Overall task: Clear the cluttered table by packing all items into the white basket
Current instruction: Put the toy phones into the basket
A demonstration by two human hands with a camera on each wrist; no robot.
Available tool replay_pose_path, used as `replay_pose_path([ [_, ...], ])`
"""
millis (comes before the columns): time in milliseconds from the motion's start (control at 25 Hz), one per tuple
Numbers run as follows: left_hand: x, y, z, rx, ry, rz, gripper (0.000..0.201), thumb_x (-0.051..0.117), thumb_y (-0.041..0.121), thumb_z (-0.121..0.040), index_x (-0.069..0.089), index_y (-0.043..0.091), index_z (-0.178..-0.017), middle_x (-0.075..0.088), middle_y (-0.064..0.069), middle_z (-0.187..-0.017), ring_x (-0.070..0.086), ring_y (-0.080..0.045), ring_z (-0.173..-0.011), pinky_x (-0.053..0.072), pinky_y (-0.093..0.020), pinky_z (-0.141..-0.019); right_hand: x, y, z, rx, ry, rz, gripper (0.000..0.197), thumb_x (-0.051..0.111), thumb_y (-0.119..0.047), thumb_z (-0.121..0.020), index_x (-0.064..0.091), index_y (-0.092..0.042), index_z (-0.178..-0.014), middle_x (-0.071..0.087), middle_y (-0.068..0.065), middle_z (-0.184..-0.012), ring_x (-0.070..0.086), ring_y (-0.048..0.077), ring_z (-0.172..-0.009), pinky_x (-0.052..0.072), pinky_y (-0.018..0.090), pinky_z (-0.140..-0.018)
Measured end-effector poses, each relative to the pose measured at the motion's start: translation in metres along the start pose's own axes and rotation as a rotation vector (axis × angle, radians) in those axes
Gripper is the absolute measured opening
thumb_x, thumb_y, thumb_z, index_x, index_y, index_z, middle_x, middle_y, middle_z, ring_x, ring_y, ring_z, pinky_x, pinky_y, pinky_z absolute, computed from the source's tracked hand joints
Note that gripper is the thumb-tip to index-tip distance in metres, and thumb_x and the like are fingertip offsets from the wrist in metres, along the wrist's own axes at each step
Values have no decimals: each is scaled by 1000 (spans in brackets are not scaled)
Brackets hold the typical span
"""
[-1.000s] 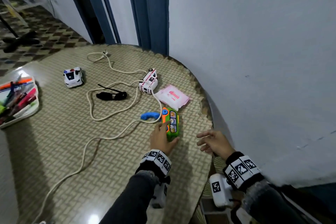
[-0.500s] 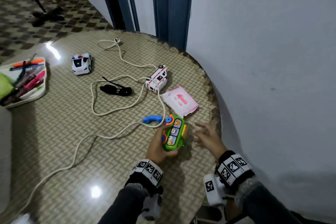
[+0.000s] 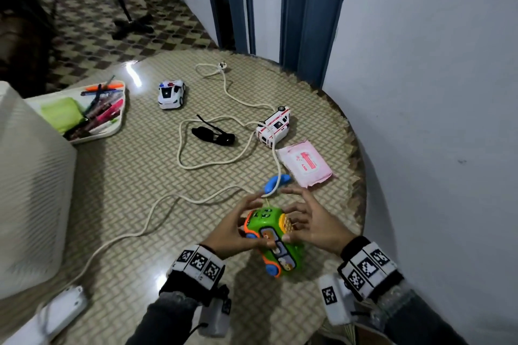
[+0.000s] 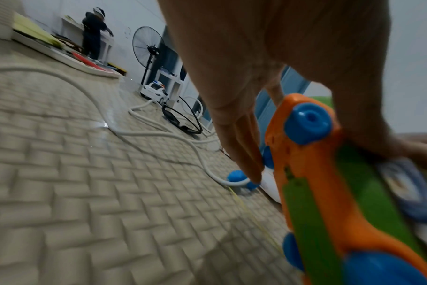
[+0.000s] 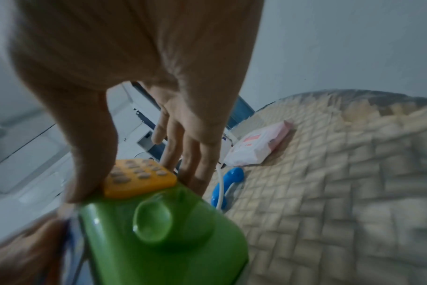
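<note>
Low in the centre of the head view, both hands hold the green toy phone [image 3: 273, 241] lifted just off the table [image 3: 117, 204]. The left hand [image 3: 238, 228] grips its orange side with the thumb laid over the face, and the right hand [image 3: 311, 225] steadies the yellow keypad end, thumb on the pad and fingers spread over the far edge. The two-handed hold looks deliberate: a thin yellow cord runs from the toy to the blue handset [image 3: 276, 183], which lies on the table just above the hands with the white cable [image 3: 179, 165] draped over it. Lifting the body alone would likely drag the handset and snag that cable, so the handset probably needs freeing or gathering first.

The white basket [image 3: 33, 190] stands at the left edge of the frame, well apart from the toy, so the carry is leftwards across the table.

Much remains to pack. A pink packet [image 3: 304, 162] lies just above and right of the handset, a white ambulance toy [image 3: 273, 126] on its side beyond it with the cable looped over it, black sunglasses [image 3: 214, 136] in the middle, a white police car [image 3: 171, 94] further up, and a tray of pens [image 3: 95, 112] at upper left beside the basket.
</note>
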State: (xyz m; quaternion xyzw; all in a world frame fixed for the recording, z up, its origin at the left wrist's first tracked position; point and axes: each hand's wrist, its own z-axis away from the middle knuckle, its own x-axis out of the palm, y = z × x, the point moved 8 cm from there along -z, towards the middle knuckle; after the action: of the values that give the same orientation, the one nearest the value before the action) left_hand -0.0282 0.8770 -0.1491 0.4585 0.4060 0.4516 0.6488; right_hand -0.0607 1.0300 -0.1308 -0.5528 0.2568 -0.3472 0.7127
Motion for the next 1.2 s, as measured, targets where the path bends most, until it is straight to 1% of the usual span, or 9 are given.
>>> replay_pose_path([
  [120, -6, -10, 18, -44, -58, -23, 68, 88, 8, -62, 55, 15, -122, 65, -2, -117, 64, -16, -107, 56, -37, -88, 14, 5, 3, 28, -17, -5, 72, 79, 10, -66, 46, -18, -124, 61, 11, -103, 64, 15, -81, 54, 28, -75],
  [240, -25, -11, 36, 11, 9, -30, 67, 92, 22, -54, 59, 12, -111, 69, -4, -104, 67, -16, -100, 56, -34, -82, -7, 16, -10, 52, 266, 9, 31, 63, 11, -82, 61, -15, -98, 63, 9, -87, 58, 14, -71, 52, 22, -62],
  [400, -48, -10, 56, 65, 89, 55, 76, 94, 34, -48, 57, 8, -108, 67, -6, -101, 68, -21, -97, 55, -30, -75, -39, 39, -27, 148, 514, 97, 34, 50, 11, -86, 64, -19, -81, 64, 13, -80, 54, 13, -57, 42, 19, -48],
  [600, -82, 0, 68, 161, 284, 143, 82, 93, 40, -44, 54, 7, -108, 71, 0, -94, 69, -14, -85, 54, -23, -62, -32, 33, -61, 99, 485, 118, 21, 53, 10, -87, 66, -4, -93, 63, 9, -79, 55, 8, -57, 46, 15, -51],
  [720, -102, 2, 71, 190, 421, 156, 85, 93, 48, -39, 54, 14, -106, 69, 5, -90, 67, -12, -81, 54, -22, -58, -27, 23, -82, 54, 480, 185, 24, 55, 10, -85, 66, -8, -98, 64, 3, -87, 57, 9, -68, 46, 9, -59],
  [840, -112, 3, 72, 206, 457, 152, 82, 92, 49, -38, 55, 19, -104, 69, 10, -91, 66, -8, -83, 55, -22, -62, -50, 21, -89, 66, 678, 253, 29, 50, 16, -82, 63, -1, -102, 59, 3, -90, 54, 16, -79, 39, 1, -59],
  [920, -114, -3, 70, 203, 461, 158, 77, 93, 41, -43, 55, 17, -105, 68, 16, -95, 66, -5, -87, 56, -22, -64, -64, 31, -96, 112, 736, 286, 28, 49, 15, -81, 60, 4, -105, 57, 8, -93, 53, 20, -86, 40, 5, -60],
  [1000, -115, -12, 67, 200, 464, 165, 74, 94, 31, -47, 55, 11, -107, 69, 15, -96, 67, -5, -88, 57, -23, -65, -59, 44, -108, 142, 610, 243, 31, 56, 14, -82, 58, 3, -111, 58, 9, -96, 54, 22, -91, 44, 12, -66],
  [1200, -117, -25, 53, 155, 453, 162, 89, 94, 47, -37, 56, 9, -108, 69, -4, -96, 67, -13, -90, 56, -25, -73, -50, 43, -126, 36, 448, 326, 43, 71, 3, -79, 62, -5, -120, 54, 15, -120, 54, 25, -109, 47, 30, -90],
])
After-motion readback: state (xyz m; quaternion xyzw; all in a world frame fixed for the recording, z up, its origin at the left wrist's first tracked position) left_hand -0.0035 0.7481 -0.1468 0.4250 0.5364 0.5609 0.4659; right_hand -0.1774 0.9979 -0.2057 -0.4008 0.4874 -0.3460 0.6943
